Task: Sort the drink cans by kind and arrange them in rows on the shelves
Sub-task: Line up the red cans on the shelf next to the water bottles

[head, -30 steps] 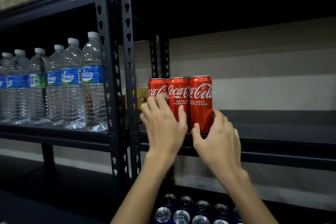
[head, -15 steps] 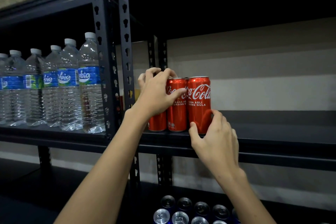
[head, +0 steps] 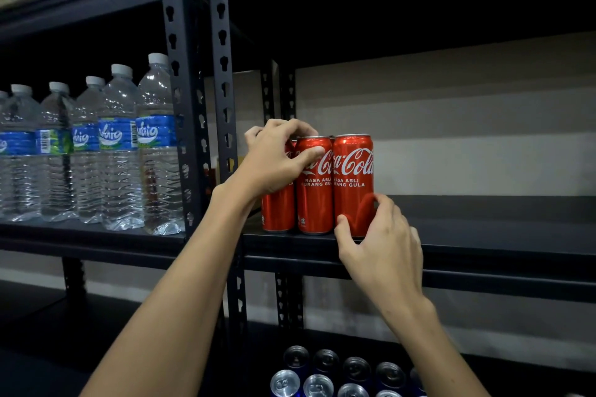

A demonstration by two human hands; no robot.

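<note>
Three red cola cans point(head: 316, 184) stand touching at frame centre, on the shelf point(head: 483, 235) front edge. Our left hand point(head: 274, 161) curls around the leftmost can's top; our right hand point(head: 380, 245) pinches the rightmost can's base. We should squeeze inward evenly, keep cans upright, labels forward, row flush with the edge.

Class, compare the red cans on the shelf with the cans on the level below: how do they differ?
The red cans stand at chest level, sides and white lettering showing; the lower cans show mainly silver tops, with blue sides. Both hands, left hand and right hand, hold red cans; nobody touches the lower ones. All stand upright in rows.
</note>
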